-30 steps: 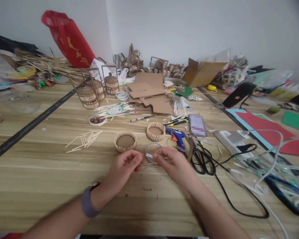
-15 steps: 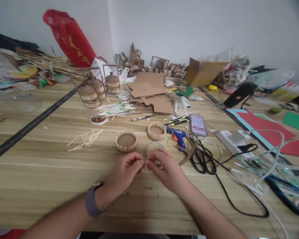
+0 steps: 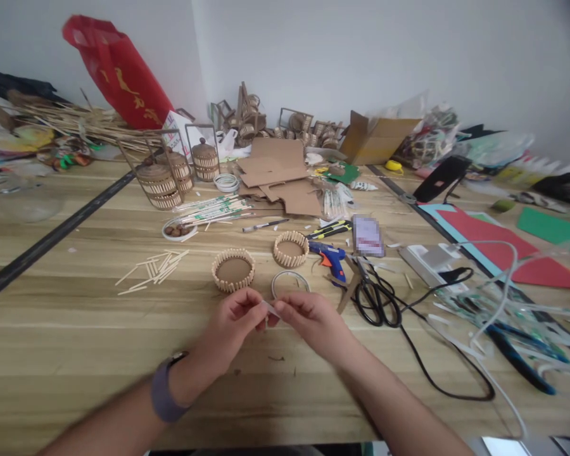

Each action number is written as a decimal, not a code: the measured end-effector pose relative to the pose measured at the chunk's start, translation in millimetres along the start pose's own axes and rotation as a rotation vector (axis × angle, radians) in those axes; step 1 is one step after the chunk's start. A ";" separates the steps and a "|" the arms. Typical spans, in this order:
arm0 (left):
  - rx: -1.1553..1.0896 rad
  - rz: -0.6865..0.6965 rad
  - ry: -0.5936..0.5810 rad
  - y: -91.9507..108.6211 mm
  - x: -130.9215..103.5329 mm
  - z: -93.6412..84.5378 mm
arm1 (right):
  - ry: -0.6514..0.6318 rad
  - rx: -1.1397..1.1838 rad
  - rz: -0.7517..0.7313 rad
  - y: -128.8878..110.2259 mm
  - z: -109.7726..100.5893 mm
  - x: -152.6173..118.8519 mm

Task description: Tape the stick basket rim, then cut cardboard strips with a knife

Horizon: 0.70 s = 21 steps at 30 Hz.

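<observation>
Fingers of our left hand and right hand pinch a small pale strip, just near of the white ring; two rounds look fully stick-walled, loose sticks left on the table lie unattached.

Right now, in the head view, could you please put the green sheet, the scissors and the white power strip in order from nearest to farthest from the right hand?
1. Scissors: just to the right of the right hand.
2. White power strip: farther right, past the scissors.
3. Green sheet: far right, well beyond the strip.
</observation>
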<state>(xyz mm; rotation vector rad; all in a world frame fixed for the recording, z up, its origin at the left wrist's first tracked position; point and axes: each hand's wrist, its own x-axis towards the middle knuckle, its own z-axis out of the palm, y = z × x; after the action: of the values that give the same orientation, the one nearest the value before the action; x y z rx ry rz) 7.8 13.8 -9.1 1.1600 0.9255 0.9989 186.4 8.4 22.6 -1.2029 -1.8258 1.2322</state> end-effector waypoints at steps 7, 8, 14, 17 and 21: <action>-0.290 -0.137 -0.051 4.2 5.8 -7.9 | 0.275 -0.473 0.195 14.9 -80.9 -0.5; -0.301 -0.160 -0.082 4.9 5.5 -8.2 | 0.430 -0.639 0.322 20.3 -94.4 -2.9; -0.343 -0.239 -0.152 5.2 4.2 -6.4 | 0.360 -0.944 0.776 52.8 -131.0 -28.8; -0.361 -0.255 -0.148 5.6 5.3 -5.0 | 0.362 -0.981 0.758 64.2 -124.0 -35.5; -0.366 -0.235 -0.113 5.8 6.2 -4.4 | 0.497 -0.935 0.772 67.1 -128.5 -41.9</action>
<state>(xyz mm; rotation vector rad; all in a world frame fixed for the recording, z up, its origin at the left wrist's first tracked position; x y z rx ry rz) 4.7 21.6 -4.5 0.7724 0.7318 0.8581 335.5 26.5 7.8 -2.6105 -1.5808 0.2316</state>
